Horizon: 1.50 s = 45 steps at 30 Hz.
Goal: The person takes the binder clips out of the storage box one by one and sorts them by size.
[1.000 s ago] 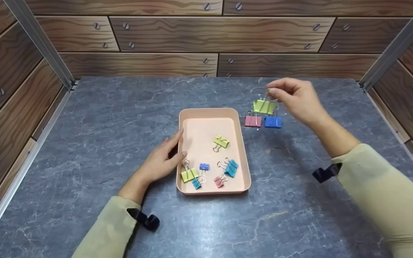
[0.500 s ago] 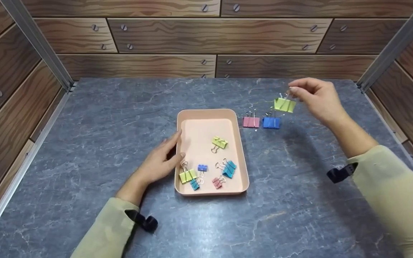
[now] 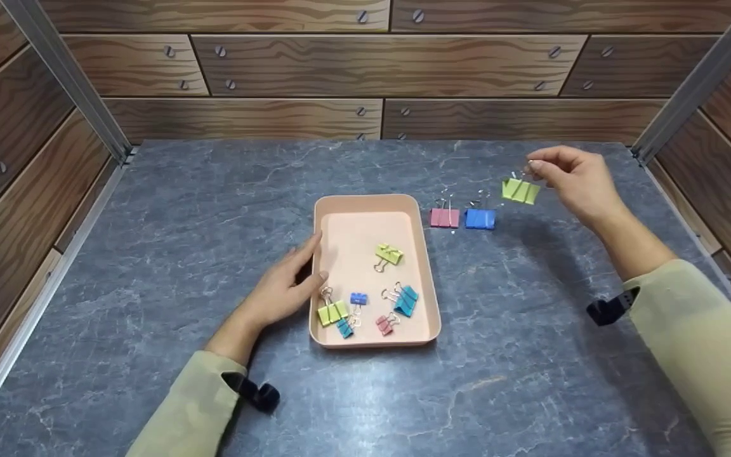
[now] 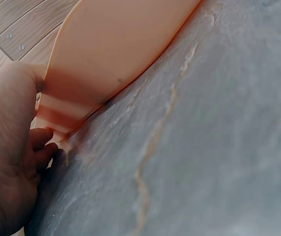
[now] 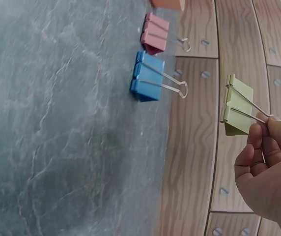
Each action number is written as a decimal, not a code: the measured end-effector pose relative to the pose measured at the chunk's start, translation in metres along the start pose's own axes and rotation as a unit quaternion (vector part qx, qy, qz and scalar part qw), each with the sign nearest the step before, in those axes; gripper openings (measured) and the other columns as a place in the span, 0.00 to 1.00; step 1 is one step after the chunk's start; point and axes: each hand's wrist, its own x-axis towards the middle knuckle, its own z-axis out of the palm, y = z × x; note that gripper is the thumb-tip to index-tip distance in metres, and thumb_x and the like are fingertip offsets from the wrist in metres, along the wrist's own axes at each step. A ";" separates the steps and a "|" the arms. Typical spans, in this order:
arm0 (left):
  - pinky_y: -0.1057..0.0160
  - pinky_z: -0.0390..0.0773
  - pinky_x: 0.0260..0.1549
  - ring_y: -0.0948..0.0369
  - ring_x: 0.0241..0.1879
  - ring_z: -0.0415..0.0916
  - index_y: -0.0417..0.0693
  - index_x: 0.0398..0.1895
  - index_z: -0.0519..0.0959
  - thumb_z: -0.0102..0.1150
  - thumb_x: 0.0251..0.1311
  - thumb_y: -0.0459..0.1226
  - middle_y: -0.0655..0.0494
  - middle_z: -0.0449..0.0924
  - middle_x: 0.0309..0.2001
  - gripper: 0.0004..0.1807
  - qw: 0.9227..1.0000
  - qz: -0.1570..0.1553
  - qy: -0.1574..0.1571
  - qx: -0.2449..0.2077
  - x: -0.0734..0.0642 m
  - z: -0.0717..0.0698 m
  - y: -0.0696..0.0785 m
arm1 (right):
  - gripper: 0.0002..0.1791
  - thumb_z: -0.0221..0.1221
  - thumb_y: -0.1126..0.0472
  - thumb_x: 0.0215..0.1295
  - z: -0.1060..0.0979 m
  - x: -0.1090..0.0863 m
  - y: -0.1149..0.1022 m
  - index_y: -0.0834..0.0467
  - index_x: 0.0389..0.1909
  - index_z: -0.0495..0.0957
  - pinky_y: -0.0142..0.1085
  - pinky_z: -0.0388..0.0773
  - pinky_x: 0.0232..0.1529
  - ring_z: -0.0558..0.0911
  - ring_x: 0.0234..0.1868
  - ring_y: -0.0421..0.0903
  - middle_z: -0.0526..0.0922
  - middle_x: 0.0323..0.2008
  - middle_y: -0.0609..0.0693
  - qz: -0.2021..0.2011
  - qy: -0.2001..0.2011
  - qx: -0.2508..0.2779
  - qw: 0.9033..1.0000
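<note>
My right hand point(image 3: 584, 184) pinches the wire handle of a lime-green binder clip point(image 3: 520, 190), held up above the table at the right. The right wrist view shows this green clip point(image 5: 238, 105) with its body away from the fingertips. A pink binder clip point(image 3: 444, 218) and a blue binder clip point(image 3: 480, 219) stand side by side on the table, handles up, left of that hand. My left hand point(image 3: 280, 285) grips the left wall of a peach tray point(image 3: 431, 279), its thumb over the rim. In the left wrist view, curled fingers point(image 4: 43, 147) touch the tray's outer wall point(image 4: 116, 44).
Inside the tray lie a yellow-green clip point(image 3: 389, 254), a teal clip point(image 3: 406, 301), a small pink clip point(image 3: 384, 325), a small blue clip point(image 3: 358, 298), a green clip point(image 3: 332, 312) and a small teal clip point(image 3: 344, 327). Wood-patterned walls point(image 3: 365, 63) enclose the grey marbled table point(image 3: 213, 190).
My right hand has carried the green binder clip to the right, from above the pink and blue clips to beyond the blue one, and slightly lower at the end. My left hand stays on the tray.
</note>
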 end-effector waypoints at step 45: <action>0.40 0.51 0.80 0.41 0.80 0.54 0.59 0.87 0.54 0.56 0.76 0.51 0.49 0.60 0.81 0.41 1.000 0.008 0.003 -0.001 0.001 0.001 -0.001 | 0.18 0.59 0.60 0.81 0.001 0.000 0.052 0.70 0.60 0.81 0.28 0.79 0.41 0.83 0.40 0.33 0.88 0.38 0.34 0.061 -0.044 -0.051 0.996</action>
